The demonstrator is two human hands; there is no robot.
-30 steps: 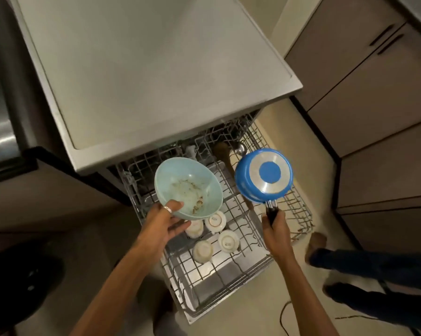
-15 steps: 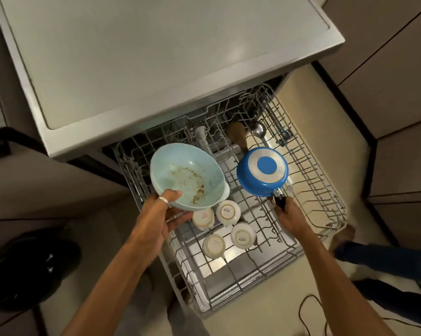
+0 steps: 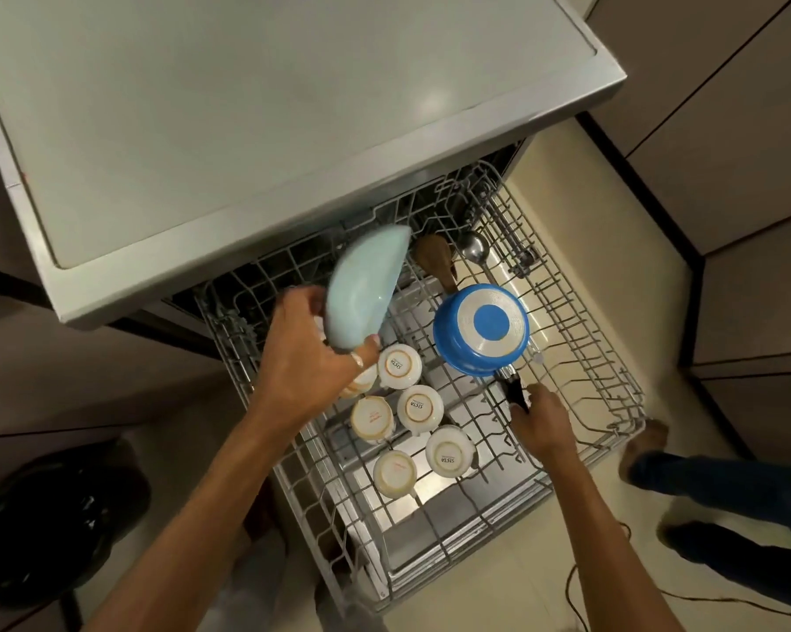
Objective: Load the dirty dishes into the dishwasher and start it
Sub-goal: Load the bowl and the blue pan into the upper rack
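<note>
My left hand (image 3: 313,353) grips a light blue bowl (image 3: 364,287) by its rim. The bowl is tipped on edge over the back left of the pulled-out wire rack (image 3: 612,358). My right hand (image 3: 541,419) holds the black handle of a small blue pan (image 3: 480,328). The pan is upside down, low over the rack's middle, its blue and silver base facing up. Several white cups (image 3: 418,405) stand upside down in the rack between my hands. A wooden spoon (image 3: 434,260) and a metal ladle (image 3: 473,248) lie at the rack's back.
The dishwasher's grey top (image 3: 256,107) overhangs the rack's back. Brown cabinets (image 3: 721,130) stand to the right. Another person's legs in dark trousers (image 3: 726,485) are at the right, beside the rack. A black bag (image 3: 51,531) sits on the floor at the left. A thin cable (image 3: 612,586) crosses the floor.
My left hand has turned the bowl from facing up to standing on edge and moved it toward the rack's back. The pan has dropped lower over the rack. My view has moved closer.
</note>
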